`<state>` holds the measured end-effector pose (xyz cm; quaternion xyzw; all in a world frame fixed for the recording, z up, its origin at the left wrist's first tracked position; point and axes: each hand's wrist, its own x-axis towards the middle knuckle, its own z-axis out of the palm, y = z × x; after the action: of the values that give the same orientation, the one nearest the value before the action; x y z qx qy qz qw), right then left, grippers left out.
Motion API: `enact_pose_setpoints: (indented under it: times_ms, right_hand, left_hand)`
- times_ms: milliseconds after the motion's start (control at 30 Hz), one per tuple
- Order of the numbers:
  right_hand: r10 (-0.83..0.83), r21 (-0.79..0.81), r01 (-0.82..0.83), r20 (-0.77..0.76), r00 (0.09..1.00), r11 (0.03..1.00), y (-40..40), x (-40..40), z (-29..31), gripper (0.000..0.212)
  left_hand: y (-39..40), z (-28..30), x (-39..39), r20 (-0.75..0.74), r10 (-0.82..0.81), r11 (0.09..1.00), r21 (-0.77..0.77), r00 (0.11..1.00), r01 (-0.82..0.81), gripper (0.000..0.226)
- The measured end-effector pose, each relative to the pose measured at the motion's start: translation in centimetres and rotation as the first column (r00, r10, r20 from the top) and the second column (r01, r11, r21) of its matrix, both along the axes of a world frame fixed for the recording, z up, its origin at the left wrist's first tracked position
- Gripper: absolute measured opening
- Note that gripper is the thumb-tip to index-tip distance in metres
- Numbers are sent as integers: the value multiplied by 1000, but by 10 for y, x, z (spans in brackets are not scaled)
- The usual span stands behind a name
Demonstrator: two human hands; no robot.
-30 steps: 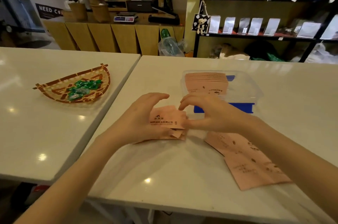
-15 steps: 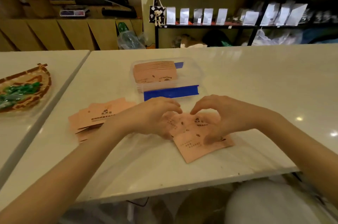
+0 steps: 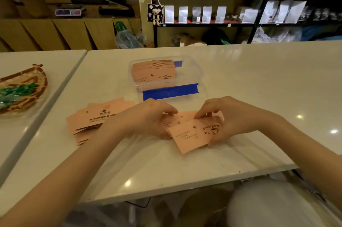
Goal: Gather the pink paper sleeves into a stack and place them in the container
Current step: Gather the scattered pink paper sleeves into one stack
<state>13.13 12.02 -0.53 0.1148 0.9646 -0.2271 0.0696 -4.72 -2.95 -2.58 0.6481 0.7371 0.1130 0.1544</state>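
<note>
A few pink paper sleeves [image 3: 190,135] lie fanned on the white table [image 3: 259,82] between my hands. My left hand [image 3: 146,117] grips their left edge and my right hand [image 3: 227,117] grips their right edge, fingers curled over the top. A second loose pile of pink sleeves [image 3: 96,117] lies to the left, partly hidden by my left wrist. Behind my hands stands a clear plastic container [image 3: 192,71] with blue clips, holding a stack of pink sleeves [image 3: 153,71] in its left half.
A woven tray [image 3: 37,86] with green wrapped sweets sits on the neighbouring table at the left. A narrow gap separates the two tables. The table's front edge runs just below my forearms. Shelves of pouches stand behind.
My hands left the left pile and moved right onto the other sleeves. They now hold those sleeves pulled closer together, with the top one tilted.
</note>
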Motion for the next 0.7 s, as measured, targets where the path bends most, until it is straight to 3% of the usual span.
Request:
enact_pose_setpoints:
  times_ms: [167,400,700]
  right_hand:
    - [-72,-105,51,-208,976,993,4,-16,16,54]
    - [-45,-109,-7,-467,883,994,-24,-66,17,51]
    - [182,113,-146,-440,879,983,-75,-137,10,49]
  left_hand:
    - [-20,7,-7,106,18,980,196,994,-38,64]
    - [-75,25,-48,115,281,899,315,953,-303,95]
    - [-123,10,-86,202,490,802,276,848,-529,103]
